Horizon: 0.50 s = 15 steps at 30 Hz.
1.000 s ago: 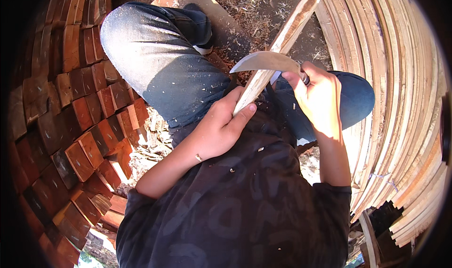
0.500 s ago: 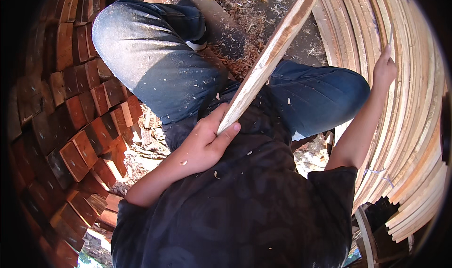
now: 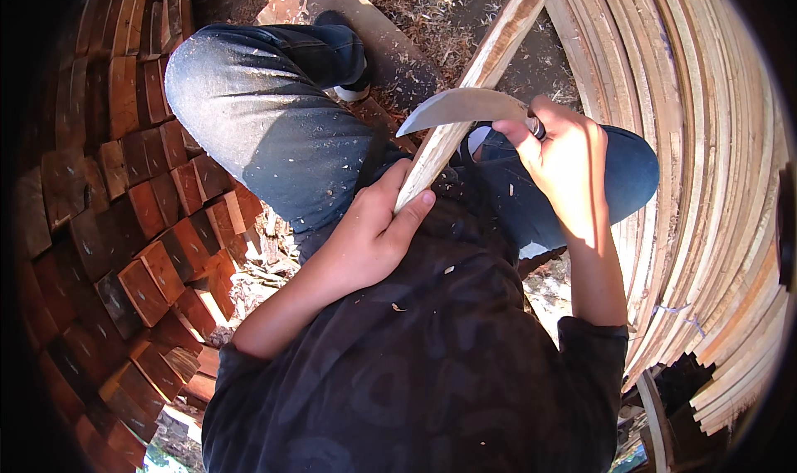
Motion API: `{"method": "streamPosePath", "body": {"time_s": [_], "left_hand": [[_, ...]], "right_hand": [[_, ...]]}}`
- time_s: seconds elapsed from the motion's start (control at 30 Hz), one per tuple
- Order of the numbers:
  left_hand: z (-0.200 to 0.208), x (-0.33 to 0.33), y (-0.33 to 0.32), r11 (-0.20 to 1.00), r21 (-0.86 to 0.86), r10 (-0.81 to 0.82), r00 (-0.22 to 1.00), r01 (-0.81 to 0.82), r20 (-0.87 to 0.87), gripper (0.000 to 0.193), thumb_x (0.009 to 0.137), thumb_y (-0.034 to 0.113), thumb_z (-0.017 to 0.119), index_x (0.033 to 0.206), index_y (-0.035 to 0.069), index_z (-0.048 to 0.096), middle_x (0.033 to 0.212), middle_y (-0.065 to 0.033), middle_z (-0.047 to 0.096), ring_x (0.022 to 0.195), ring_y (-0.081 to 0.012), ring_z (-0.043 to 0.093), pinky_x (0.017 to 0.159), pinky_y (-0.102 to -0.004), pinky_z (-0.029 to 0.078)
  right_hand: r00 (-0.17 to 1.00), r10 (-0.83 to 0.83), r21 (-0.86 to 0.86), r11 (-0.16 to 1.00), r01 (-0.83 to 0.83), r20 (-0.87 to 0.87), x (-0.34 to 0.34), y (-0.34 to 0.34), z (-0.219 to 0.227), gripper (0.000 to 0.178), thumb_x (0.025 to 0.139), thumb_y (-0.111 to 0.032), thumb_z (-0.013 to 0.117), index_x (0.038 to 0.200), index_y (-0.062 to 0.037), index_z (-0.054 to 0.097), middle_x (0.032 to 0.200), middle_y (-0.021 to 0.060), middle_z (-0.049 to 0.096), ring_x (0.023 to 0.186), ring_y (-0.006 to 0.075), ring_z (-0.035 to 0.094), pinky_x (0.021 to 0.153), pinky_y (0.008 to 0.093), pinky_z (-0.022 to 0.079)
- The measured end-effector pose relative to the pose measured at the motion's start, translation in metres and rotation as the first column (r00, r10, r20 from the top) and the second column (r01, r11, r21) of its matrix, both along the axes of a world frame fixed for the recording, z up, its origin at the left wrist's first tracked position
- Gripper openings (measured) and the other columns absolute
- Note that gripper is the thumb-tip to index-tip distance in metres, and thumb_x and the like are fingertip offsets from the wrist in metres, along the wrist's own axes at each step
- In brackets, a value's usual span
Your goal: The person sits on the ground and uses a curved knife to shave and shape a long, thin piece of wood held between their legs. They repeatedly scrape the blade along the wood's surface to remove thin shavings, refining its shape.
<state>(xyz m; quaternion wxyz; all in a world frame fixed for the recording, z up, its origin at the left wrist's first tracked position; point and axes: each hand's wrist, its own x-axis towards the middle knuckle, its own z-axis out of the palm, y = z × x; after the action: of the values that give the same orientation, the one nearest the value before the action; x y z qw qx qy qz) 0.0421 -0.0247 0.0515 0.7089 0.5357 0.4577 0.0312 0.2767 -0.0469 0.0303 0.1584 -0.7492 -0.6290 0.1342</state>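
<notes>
My left hand (image 3: 383, 224) is closed round the near end of a long wooden stick (image 3: 496, 51), close to my lap. The stick slants up and away to the right, its face pale and freshly cut with a brown streak. In my right hand (image 3: 566, 151) is a knife (image 3: 465, 110) with a broad curved blade, gripped by a handle mostly hidden in my fingers. That blade lies across the stick, a short way beyond my left hand, its tip pointing left. Whether the edge bites into the wood I cannot tell.
Stacked reddish-brown wood blocks (image 3: 149, 278) rise on my left. Long pale wooden strips (image 3: 664, 141) are piled along my right side. Shavings litter the ground (image 3: 398, 24) around a brown board (image 3: 332, 0) by my foot. My bent legs (image 3: 266, 116) flank the stick.
My right hand has swung in from the far right, beside the pale strips, bringing the knife over the stick. My left hand keeps its hold, and the stick has hardly shifted.
</notes>
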Motion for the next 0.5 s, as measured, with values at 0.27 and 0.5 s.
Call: {"method": "streamPosePath", "body": {"time_s": [0.27, 0.5], "left_hand": [[0.004, -0.012, -0.012, 0.980, -0.198, 0.049, 0.983, -0.014, 0.176, 0.024, 0.100, 0.019, 0.047, 0.116, 0.001, 0.047, 0.072, 0.0005, 0.043, 0.061, -0.0069, 0.040, 0.055, -0.0231, 0.034], [0.001, -0.007, -0.010, 0.952, -0.305, 0.092, 0.978, -0.032, 0.187, 0.023, 0.101, 0.023, 0.047, 0.113, 0.004, 0.047, 0.069, 0.0038, 0.039, 0.055, -0.0039, 0.036, 0.049, -0.0194, 0.032]], "right_hand": [[0.756, -0.647, 0.049, 0.762, 0.646, 0.098, 0.161, 0.019, -0.024, 0.073, 0.094, -0.059, 0.044, 0.062, 0.0055, 0.055, 0.052, 0.0160, 0.048, 0.050, 0.0270, 0.046, 0.056, 0.0435, 0.040], [0.929, -0.328, 0.007, 0.943, 0.334, -0.170, 0.065, -0.008, -0.003, 0.047, 0.090, -0.043, 0.062, 0.079, 0.0026, 0.066, 0.051, 0.0114, 0.046, 0.049, 0.0169, 0.043, 0.049, 0.0320, 0.037]]}}
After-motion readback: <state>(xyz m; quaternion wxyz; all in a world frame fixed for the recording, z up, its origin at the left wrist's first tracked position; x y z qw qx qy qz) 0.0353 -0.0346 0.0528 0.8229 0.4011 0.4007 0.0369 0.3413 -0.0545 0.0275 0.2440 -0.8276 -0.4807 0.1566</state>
